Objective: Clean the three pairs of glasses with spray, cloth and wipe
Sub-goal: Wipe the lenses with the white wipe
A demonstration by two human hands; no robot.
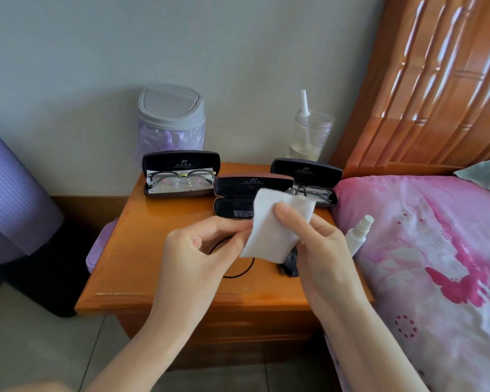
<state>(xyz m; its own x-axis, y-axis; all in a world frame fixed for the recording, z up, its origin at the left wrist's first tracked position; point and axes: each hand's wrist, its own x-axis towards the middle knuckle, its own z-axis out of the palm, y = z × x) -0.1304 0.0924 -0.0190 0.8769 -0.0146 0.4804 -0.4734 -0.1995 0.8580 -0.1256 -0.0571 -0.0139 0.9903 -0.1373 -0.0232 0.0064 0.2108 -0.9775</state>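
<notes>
The left hand (pixel 198 250) and right hand (pixel 317 241) both pinch the wipe (pixel 272 230) above the tabletop's (pixel 142 267) front. Open cases (pixel 181 162) line its back edge.

Three cases on nightstand (pixel 159 250): left case (pixel 180 162) back left, left pair (pixel 181 176) in it; right case (pixel 306 171) back right, right pair (pixel 314 192) in it; middle case (pixel 235 193) between them, little nearer. Bin (pixel 171 114) behind left case, jar (pixel 309 137) behind right case. Bed (pixel 436 250) right of nightstand, spray (pixel 358 236) on its edge. Wipe (pixel 275 224) before middle case.

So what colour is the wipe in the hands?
Plain white; the wipe shows best in the head view.
</notes>
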